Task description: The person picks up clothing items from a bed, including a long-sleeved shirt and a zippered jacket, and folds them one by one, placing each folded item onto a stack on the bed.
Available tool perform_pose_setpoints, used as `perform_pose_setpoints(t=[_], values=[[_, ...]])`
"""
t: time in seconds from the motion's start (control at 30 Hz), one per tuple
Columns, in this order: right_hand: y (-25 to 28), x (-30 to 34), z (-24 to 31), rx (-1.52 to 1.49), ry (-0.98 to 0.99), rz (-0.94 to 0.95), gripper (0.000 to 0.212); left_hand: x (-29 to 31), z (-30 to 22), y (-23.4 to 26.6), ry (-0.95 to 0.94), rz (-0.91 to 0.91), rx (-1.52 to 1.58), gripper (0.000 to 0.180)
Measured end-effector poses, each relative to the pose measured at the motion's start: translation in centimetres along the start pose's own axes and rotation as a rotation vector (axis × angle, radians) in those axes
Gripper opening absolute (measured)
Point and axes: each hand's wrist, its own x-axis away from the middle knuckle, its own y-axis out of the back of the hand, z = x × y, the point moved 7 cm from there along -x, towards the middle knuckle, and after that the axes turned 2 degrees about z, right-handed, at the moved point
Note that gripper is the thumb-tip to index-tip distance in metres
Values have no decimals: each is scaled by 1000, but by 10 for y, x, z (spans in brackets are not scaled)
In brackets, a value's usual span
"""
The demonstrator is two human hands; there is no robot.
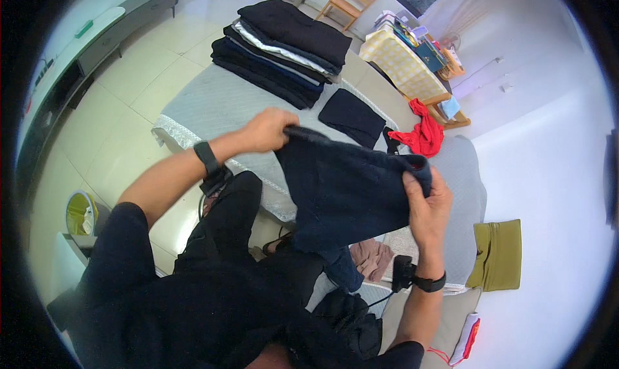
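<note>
Dark navy trousers [351, 188] are stretched out in front of me, hanging above my lap and the sofa edge. At their upper left corner, my left hand [269, 130] is closed on the edge. The upper right corner is in my right hand [429, 204], thumb on the near side, beside a rolled opening with a little red inside. A folded black garment [353, 116] lies flat on the cover just beyond. Farther back rises a stack of folded dark clothes [290, 30] with a white layer in it.
A grey quilted cover [193, 108] spreads over the seat. Red cloth [422, 134] lies at its far right, pinkish-brown cloth [371, 259] and crumpled black clothing [348, 324] nearer me. An olive cushion [500, 254] leans by the wall. A bin [82, 213] stands on the left floor.
</note>
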Motion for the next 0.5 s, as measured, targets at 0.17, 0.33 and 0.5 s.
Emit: perform_pose_setpoints(t=[0.17,0.33,0.5], values=[[67,-16,14,89,73,-166,22,-43,-46,95,-87,-78,-11,19],[145,-36,43,96,163,-282,27,-79,-97,151,-258,-201,-46,17],[211,-51,87,254,280,-458,35,-95,-165,218,-175,-151,-69,17]])
